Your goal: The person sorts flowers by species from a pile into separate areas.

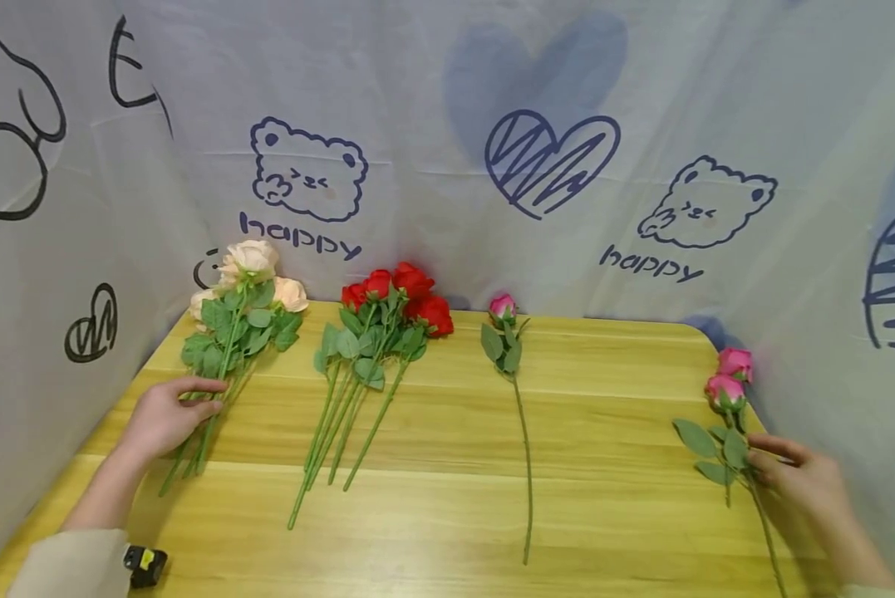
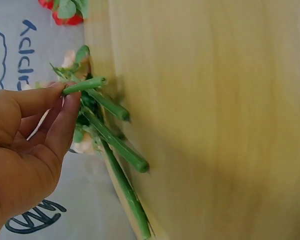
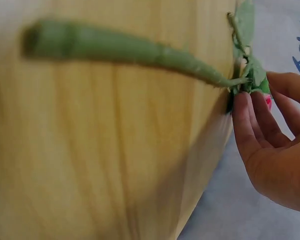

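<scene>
At the table's left, cream roses (image 1: 253, 259) with green leaves lie in a bunch. My left hand (image 1: 169, 415) pinches one of their stems between thumb and fingertips; in the left wrist view that stem (image 2: 86, 85) is lifted above several other stems (image 2: 120, 145). Over at the right edge, my right hand (image 1: 806, 486) holds a pink rose (image 1: 725, 390) by its stem, just below the leaves. A second pink bloom (image 1: 735, 364) shows behind it. Close to the right wrist camera, the long stem (image 3: 120, 47) sticks out past the fingers.
Red roses (image 1: 413, 282) lie in a bunch left of the middle, stems toward me. A single pink rose (image 1: 503, 307) lies right of them. The wooden table (image 1: 432, 531) meets a printed white cloth (image 1: 417, 191) at back and sides. A small black device (image 1: 145, 566) is by the left sleeve.
</scene>
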{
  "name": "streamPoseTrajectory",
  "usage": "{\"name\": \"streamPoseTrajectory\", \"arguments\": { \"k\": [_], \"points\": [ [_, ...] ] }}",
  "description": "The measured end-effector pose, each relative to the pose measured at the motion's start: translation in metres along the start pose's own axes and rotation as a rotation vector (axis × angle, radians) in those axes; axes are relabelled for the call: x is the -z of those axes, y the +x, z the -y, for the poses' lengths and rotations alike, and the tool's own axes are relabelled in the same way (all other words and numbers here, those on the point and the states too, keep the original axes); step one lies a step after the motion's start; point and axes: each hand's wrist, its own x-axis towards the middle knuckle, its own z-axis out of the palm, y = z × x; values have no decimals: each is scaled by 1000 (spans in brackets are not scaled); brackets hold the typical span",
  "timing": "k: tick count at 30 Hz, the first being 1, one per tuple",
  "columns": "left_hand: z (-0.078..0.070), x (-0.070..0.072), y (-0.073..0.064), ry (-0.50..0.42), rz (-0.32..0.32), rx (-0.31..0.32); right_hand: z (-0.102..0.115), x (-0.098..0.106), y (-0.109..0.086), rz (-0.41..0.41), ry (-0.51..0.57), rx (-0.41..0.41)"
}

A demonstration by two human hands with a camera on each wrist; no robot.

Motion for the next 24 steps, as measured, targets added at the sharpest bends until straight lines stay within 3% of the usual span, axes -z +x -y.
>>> {"name": "streamPoseTrajectory", "arguments": {
  "k": [3, 10, 15, 24],
  "points": [
    [4, 0, 1, 8, 10, 5, -4, 0, 4, 34, -57, 17],
    [6, -7, 4, -27, 72, 42, -4, -2, 6, 15, -271, 55],
    [7, -9, 3, -32, 72, 73, 0, -4, 7, 34, -254, 61],
    [5, -9, 4, -10, 75, 67, -2, -8, 6, 44, -208, 88]
  ]
}}
